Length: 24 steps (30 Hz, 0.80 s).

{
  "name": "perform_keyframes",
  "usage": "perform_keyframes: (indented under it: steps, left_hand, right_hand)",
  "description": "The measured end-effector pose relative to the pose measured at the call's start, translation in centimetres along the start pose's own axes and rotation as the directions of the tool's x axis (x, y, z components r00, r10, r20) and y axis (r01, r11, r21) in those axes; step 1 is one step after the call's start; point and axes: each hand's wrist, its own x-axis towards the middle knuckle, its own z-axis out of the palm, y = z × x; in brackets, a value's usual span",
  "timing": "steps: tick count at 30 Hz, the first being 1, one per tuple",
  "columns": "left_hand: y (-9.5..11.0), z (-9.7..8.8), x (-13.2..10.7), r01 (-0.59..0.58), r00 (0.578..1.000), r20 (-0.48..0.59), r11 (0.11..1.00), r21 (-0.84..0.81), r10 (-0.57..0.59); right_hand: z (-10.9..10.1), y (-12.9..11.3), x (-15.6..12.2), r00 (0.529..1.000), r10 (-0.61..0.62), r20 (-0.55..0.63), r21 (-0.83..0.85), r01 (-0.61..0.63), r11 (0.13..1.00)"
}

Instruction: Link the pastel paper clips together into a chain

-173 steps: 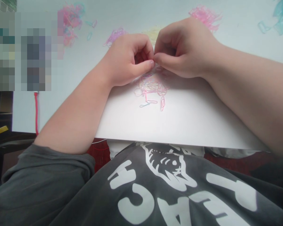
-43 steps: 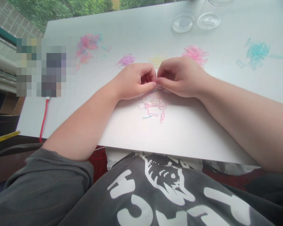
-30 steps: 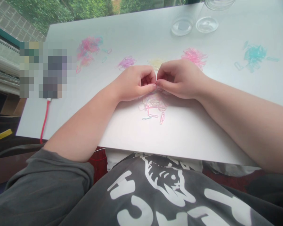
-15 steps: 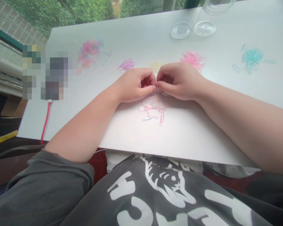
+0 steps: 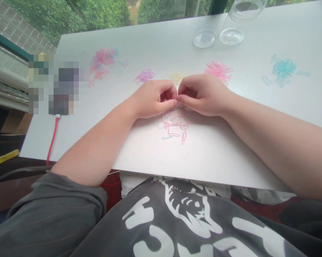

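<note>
My left hand (image 5: 161, 98) and my right hand (image 5: 201, 94) meet fingertip to fingertip over the middle of the white table. Both are closed in a pinch; whatever sits between the fingertips is too small or hidden to name. Just below them lies a pile of pale and pink rubber bands (image 5: 174, 119), partly covered by the hands. A few loose bands, pink and blue, lie at its near edge. Behind the hands are a purple pile (image 5: 145, 75), a pale yellow pile (image 5: 177, 77) and a pink pile (image 5: 218, 71) of bands.
A mixed pink and blue pile (image 5: 103, 62) lies at the back left, a turquoise pile (image 5: 284, 69) at the right. A clear jar (image 5: 246, 10) and clear round lids (image 5: 204, 38) stand at the back. A blurred-out object (image 5: 65, 89) with a red cable (image 5: 52, 137) is at the left.
The whole view has shifted slightly, so the table's far part sits a little lower. Both hands keep the same pinched pose, and the piles look unchanged.
</note>
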Motion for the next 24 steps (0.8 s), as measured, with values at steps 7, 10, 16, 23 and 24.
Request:
perform_keyframes:
  steps: [7,10,16,23,24]
  left_hand:
    - [0.15,-0.08,0.00,0.005,1.000,0.006,1.000,0.005,-0.005]
    - [0.20,-0.08,0.00,0.009,1.000,0.003,1.000,0.008,-0.009]
    - [0.24,-0.12,-0.01,0.015,1.000,0.014,1.000,-0.004,-0.015]
    - [0.25,-0.14,-0.01,0.009,1.000,0.011,1.000,-0.001,-0.009]
    - [0.25,-0.14,-0.01,0.009,1.000,0.010,1.000,-0.001,-0.009]
  right_hand:
    - [-0.13,-0.19,-0.03,1.000,0.016,0.007,0.003,-0.016,1.000]
    - [-0.12,-0.17,-0.03,1.000,0.013,0.002,0.001,-0.013,1.000]
    - [-0.05,-0.04,-0.01,1.000,0.012,0.000,0.014,-0.012,1.000]
    - [0.03,-0.04,0.04,1.000,0.006,-0.011,0.020,-0.005,1.000]
    - [0.01,-0.04,0.06,1.000,0.003,-0.012,0.021,-0.003,1.000]
